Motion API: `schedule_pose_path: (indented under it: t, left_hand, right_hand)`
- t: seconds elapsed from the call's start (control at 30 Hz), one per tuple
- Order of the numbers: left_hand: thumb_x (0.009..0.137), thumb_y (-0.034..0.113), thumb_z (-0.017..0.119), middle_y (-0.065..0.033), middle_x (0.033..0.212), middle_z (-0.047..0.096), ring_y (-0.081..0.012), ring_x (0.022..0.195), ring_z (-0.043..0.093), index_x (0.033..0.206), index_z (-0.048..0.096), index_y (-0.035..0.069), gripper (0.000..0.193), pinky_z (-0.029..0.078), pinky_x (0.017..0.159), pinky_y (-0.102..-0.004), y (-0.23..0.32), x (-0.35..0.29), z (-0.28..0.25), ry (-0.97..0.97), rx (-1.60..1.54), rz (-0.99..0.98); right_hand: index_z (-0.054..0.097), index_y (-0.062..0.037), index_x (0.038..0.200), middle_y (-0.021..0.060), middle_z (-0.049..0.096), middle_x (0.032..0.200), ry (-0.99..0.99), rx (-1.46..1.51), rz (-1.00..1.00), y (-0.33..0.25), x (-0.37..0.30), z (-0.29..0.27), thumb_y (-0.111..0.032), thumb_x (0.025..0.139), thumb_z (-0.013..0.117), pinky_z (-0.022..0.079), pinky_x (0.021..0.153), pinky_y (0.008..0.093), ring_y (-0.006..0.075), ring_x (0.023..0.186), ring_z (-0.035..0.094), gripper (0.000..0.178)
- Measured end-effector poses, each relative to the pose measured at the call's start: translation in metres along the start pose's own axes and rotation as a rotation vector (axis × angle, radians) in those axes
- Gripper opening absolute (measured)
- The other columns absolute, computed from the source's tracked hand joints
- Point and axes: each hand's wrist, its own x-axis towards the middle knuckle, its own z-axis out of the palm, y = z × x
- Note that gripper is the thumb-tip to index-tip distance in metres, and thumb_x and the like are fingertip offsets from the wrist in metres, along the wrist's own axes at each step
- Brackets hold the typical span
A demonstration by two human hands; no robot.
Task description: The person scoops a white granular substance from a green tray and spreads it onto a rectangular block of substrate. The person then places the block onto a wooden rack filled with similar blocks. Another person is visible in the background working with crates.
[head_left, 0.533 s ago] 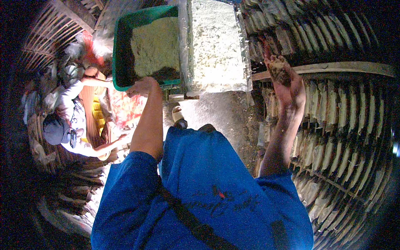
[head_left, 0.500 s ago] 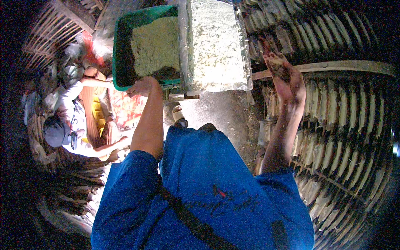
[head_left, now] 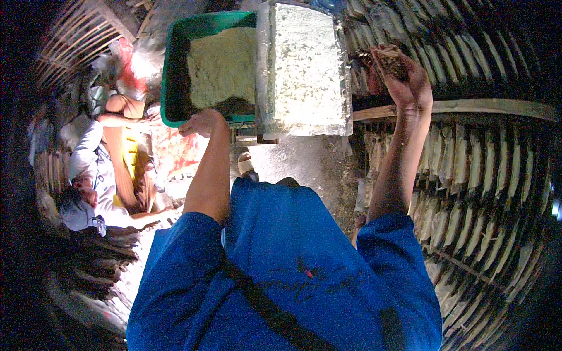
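Note:
My left hand (head_left: 205, 123) is closed at the near edge of a green plastic tub (head_left: 175, 26), its fingers bent against the rim. Inside the tub is a mass of pale, crumbly grain (head_left: 222, 64), with a dark hollow at its near side. Just right of the tub lies a flat rectangular slab of whitish crumbs (head_left: 307, 70) on a clear plastic sheet. My right hand (head_left: 404, 76) is raised beyond the slab's right side, palm up and fingers loosely cupped. Dark specks show on its palm; whether loose crumbs lie there is hard to make out.
Rows of thin pale wrapped slabs (head_left: 462, 152) fill racks on the right, behind a wooden rail (head_left: 468, 107). At left another person (head_left: 96, 169) sits low beside a red-patterned sheet (head_left: 178, 152). Slatted bamboo (head_left: 79, 44) stands at the far left.
My right hand has turned, and its fingers have drawn in from a flatter, stretched pose. My left hand stays at the tub's rim. The seated person has leaned lower, head tipped.

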Motion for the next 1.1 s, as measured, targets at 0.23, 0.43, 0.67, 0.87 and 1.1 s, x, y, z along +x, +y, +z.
schedule_pose_path:
  t: [0.23, 0.43, 0.67, 0.87, 1.1]
  left_hand:
    - [0.095, 0.03, 0.05, -0.0364, 0.153, 0.01, -0.0456, 0.133, 0.038, 0.145, 0.016, -0.016, 0.076, 0.055, 0.089, -0.0408, 0.015, 0.037, -0.102, -0.869, 0.073, -0.002]
    - [0.092, 0.029, 0.057, -0.035, 0.151, 0.015, -0.0347, 0.107, 0.064, 0.145, 0.007, -0.016, 0.086, 0.06, 0.075, -0.0402, 0.012, 0.012, -0.058, -0.692, -0.204, -0.237]
    - [0.087, 0.025, 0.062, -0.0295, 0.149, 0.021, -0.0357, 0.095, 0.068, 0.145, 0.008, -0.012, 0.087, 0.061, 0.066, -0.0407, 0.015, 0.01, -0.046, -0.669, -0.178, -0.346]
    - [0.089, 0.024, 0.06, -0.0281, 0.151, 0.02, -0.0374, 0.089, 0.069, 0.145, 0.014, -0.006, 0.078, 0.06, 0.07, -0.044, 0.012, 0.002, -0.055, -0.447, -0.176, -0.199]
    - [0.088, 0.021, 0.06, -0.032, 0.15, 0.022, -0.0369, 0.106, 0.065, 0.145, 0.013, -0.01, 0.08, 0.059, 0.077, -0.044, 0.014, 0.007, -0.046, -0.546, -0.197, -0.308]
  right_hand:
    - [0.044, 0.0215, 0.119, 0.0358, 0.051, 0.124, 0.056, 0.022, -0.003, 0.014, 0.008, -0.019, 0.003, 0.094, 0.037, 0.035, 0.113, 0.0549, 0.0451, 0.121, 0.049, 0.032]
    - [0.043, 0.0216, 0.121, 0.0358, 0.049, 0.128, 0.104, -0.057, -0.037, 0.024, 0.035, -0.049, 0.007, 0.092, 0.038, 0.035, 0.113, 0.0542, 0.0432, 0.125, 0.047, 0.032]
    - [0.038, 0.0223, 0.129, 0.0361, 0.045, 0.134, 0.272, 0.067, -0.024, 0.041, -0.003, -0.04, 0.004, 0.096, 0.037, 0.033, 0.114, 0.0546, 0.0468, 0.128, 0.043, 0.038]
    - [0.04, 0.0236, 0.127, 0.0373, 0.045, 0.132, 0.12, -0.095, 0.01, 0.021, -0.014, -0.045, 0.003, 0.096, 0.035, 0.037, 0.113, 0.0531, 0.0451, 0.125, 0.047, 0.037]
    - [0.04, 0.0217, 0.126, 0.0344, 0.048, 0.131, -0.126, 0.075, 0.046, 0.013, 0.01, -0.063, 0.003, 0.096, 0.037, 0.037, 0.112, 0.0521, 0.0445, 0.123, 0.048, 0.036]
